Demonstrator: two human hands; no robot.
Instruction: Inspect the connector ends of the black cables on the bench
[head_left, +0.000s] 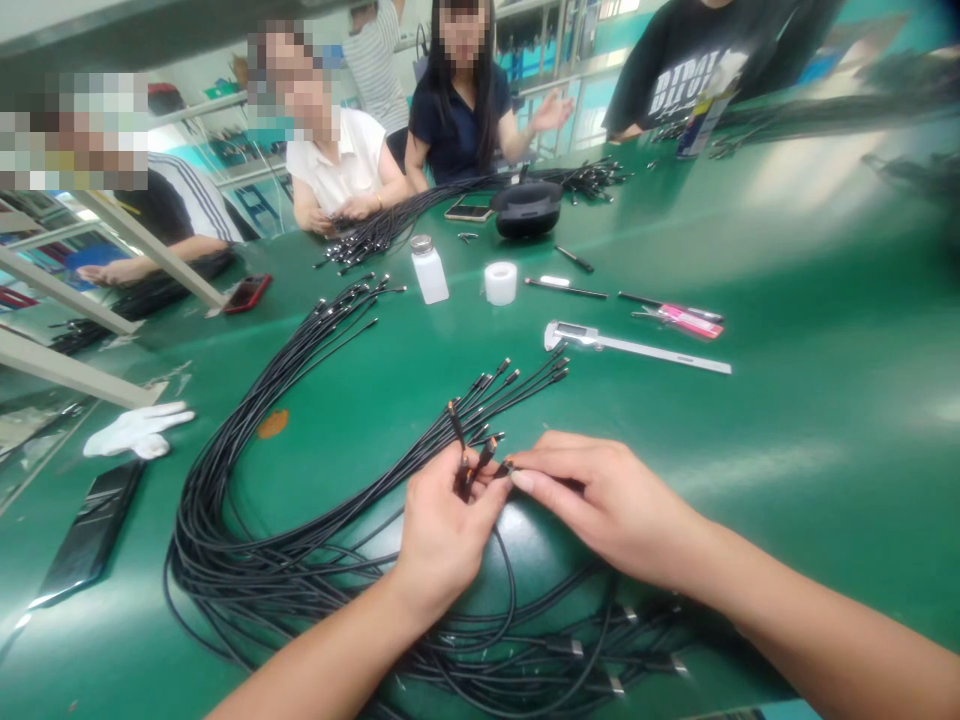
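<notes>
My left hand (448,520) is closed around the ends of several black cables, whose connectors (484,455) with orange tips poke up between the fingers. Thumb and fingertips of my right hand (600,490) pinch one cable's connector end at the left thumb. A large curved bundle of black cables (217,470) lies beneath and left of my hands. Its small-plug ends (517,378) point up and right just beyond my left hand. Wider metal plugs (619,650) lie below my right hand, partly in the shade of the arm.
On the green table (810,480) lie a digital caliper (637,347), a tape roll (500,284), a white bottle (429,270), pens (566,289), a black case (528,210), a white glove (139,430) and a dark phone (94,530). Several people sit across, with more cables (420,210).
</notes>
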